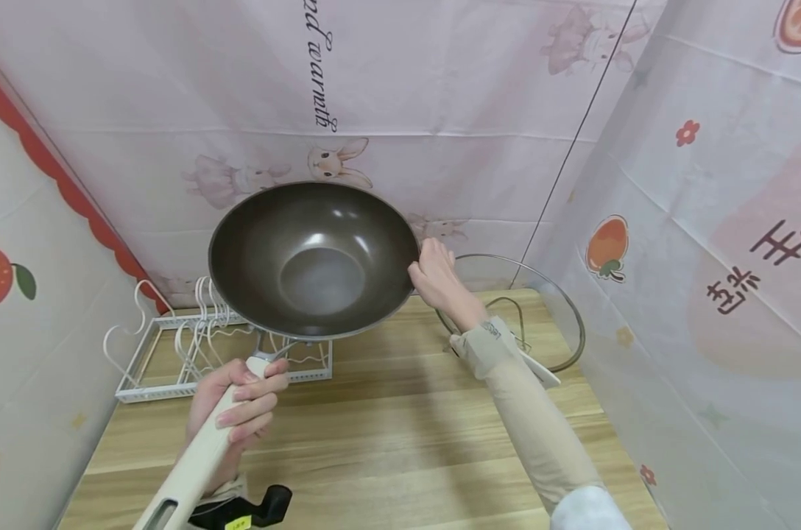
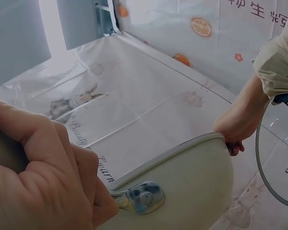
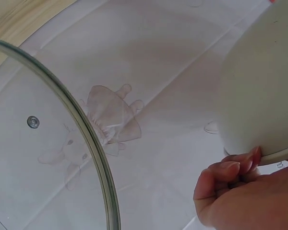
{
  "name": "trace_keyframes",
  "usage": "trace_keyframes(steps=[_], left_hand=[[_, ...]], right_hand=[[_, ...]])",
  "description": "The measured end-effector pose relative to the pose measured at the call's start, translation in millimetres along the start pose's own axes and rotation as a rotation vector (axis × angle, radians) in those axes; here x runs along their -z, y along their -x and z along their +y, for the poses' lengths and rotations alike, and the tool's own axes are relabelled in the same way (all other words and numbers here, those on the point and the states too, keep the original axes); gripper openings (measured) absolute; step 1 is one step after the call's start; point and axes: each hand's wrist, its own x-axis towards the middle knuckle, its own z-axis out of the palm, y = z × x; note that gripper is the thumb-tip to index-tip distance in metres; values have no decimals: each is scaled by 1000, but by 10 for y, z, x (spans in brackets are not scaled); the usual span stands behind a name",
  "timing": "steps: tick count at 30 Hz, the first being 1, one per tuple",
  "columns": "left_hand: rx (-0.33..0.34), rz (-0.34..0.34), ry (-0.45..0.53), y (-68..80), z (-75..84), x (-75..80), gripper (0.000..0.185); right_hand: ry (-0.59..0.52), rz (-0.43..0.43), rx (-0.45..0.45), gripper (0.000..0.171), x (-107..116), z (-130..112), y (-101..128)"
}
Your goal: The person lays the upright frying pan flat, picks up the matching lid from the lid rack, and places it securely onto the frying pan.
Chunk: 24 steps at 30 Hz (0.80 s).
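A dark non-stick wok (image 1: 314, 261) with a cream outside (image 2: 192, 187) (image 3: 264, 91) is held up above the wooden table, tilted toward me. My left hand (image 1: 238, 412) (image 2: 43, 177) grips its long cream handle (image 1: 195, 460). My right hand (image 1: 433, 276) (image 3: 240, 191) (image 2: 235, 127) pinches the wok's right rim, fingers curled under the edge. A glass lid (image 1: 553, 309) (image 3: 81, 129) (image 2: 266, 172) leans upright against the back wall, just right of the right hand.
A white wire rack (image 1: 175, 353) stands at the back left of the wooden table (image 1: 400, 442). Printed plastic sheets (image 1: 473, 110) wall in the back and both sides. A black clip with a yellow label (image 1: 244, 511) shows at the bottom edge.
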Motion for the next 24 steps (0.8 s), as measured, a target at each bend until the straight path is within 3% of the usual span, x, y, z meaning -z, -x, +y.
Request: trace_keyframes(steps=[9, 16, 24], left_hand=[[104, -73, 8, -17, 101, 5, 33], [163, -92, 13, -23, 163, -9, 43], [225, -100, 19, -6, 183, -5, 44]], right_hand=[[-67, 57, -34, 17, 76, 9, 222], [-97, 149, -34, 14, 110, 13, 406], [-144, 222, -76, 21, 125, 7, 610]])
